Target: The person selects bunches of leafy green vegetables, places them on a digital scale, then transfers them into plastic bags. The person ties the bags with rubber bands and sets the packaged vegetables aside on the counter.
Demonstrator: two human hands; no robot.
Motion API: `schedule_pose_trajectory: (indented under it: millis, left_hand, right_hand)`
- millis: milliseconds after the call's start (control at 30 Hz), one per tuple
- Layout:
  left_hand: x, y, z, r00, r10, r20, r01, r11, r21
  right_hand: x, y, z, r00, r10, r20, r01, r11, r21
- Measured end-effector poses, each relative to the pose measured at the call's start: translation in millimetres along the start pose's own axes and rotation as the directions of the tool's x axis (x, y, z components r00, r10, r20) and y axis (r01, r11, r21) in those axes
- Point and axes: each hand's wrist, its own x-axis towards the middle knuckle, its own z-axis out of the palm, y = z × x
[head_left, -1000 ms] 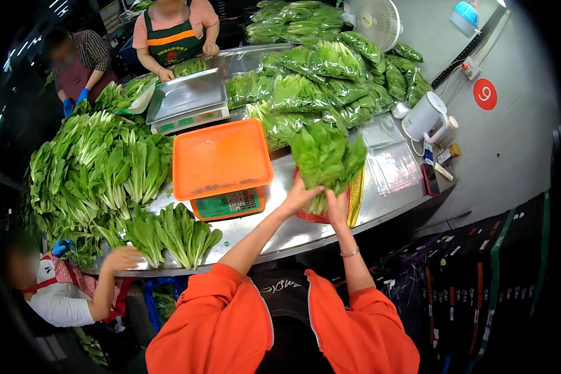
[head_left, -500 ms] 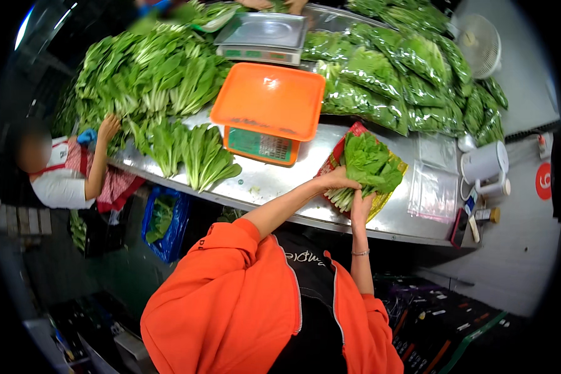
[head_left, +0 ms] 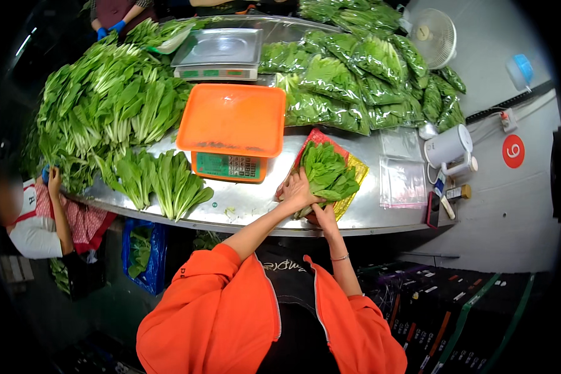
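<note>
Head: left grip [head_left: 298, 192], right grip [head_left: 325, 218] wrapped round greens [head_left: 331, 174] over metal table [head_left: 255, 198] beside wall [head_left: 511, 206].

I take this for a vegetable packing room: my feed shows a metal counter [head_left: 249, 199] heaped with loose leafy greens [head_left: 115, 93], an orange weighing scale [head_left: 234, 118], flat clear bags [head_left: 402, 181], piled bagged greens [head_left: 330, 81] and an aproned co-worker [head_left: 75, 215]

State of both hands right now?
Left hand: on the leafy bunch, fingers extended; grip can't be told.
Right hand: at its lower end, fingers partly hidden; grip can't be told.
</note>
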Motion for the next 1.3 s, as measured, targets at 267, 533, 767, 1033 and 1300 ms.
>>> schedule_pose_trajectory:
  millis: [267, 533, 767, 1033, 1300]
  left_hand:
    - [-2, 2, -15, 0.996, 0.089, -0.023, -0.091, 0.994, -0.058]
    - [31, -26, 12, 0.958, 0.285, -0.022, -0.28, 0.921, -0.271]
    - [1, -3, 7, 0.944, 0.231, -0.237, -0.32, 0.822, -0.471]
    - [5, 8, 37, 0.97, 0.025, -0.242, -0.058, 0.99, -0.129]
    - [-5, 41, 34, 0.934, -0.227, -0.277, 0.238, 0.971, 0.006]
  right_hand:
    - [-18, -61, -2, 0.926, 0.329, 0.184, -0.376, 0.837, 0.398]
    - [-10, -54, -5, 0.972, 0.2, 0.123, -0.221, 0.957, 0.188]
    - [9, -20, -30, 0.968, 0.169, 0.184, -0.161, 0.985, -0.058]
    - [0, -34, -8, 0.99, -0.118, 0.075, 0.132, 0.966, -0.224]
    - [-6, -50, -77, 0.93, 0.002, 0.367, 0.12, 0.943, -0.31]
